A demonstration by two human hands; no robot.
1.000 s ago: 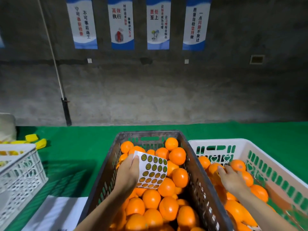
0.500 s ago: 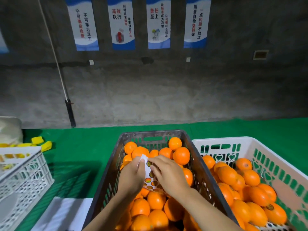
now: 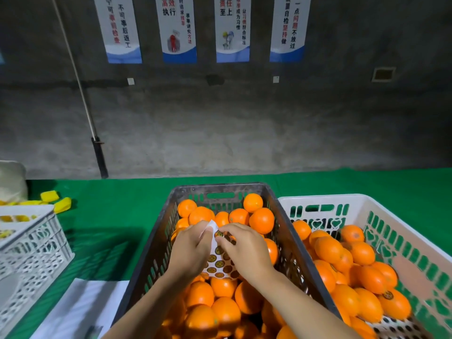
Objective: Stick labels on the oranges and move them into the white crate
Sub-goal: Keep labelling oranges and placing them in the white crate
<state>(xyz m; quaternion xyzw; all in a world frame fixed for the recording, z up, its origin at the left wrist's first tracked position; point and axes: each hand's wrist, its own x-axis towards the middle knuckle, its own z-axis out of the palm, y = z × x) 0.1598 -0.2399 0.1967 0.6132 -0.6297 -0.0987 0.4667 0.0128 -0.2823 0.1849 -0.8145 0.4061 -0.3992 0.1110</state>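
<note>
A dark crate (image 3: 156,243) in the middle is full of oranges (image 3: 261,220). Above it my left hand (image 3: 189,250) grips a white label sheet (image 3: 220,264) covered in round stickers. My right hand (image 3: 241,248) pinches a sticker (image 3: 218,234) near the sheet's top edge. To the right stands the white crate (image 3: 401,243), which holds several oranges (image 3: 362,253); one at the lower right (image 3: 393,303) bears a label.
The crates rest on a green cloth (image 3: 110,211). A white lattice crate (image 3: 29,253) stands at the left with yellow pieces (image 3: 56,201) behind it. White paper (image 3: 80,309) lies at the lower left. A concrete wall with posters runs behind.
My right hand left the white crate and crossed over to the label sheet, where it now pinches a sticker. The left hand has kept hold of the sheet.
</note>
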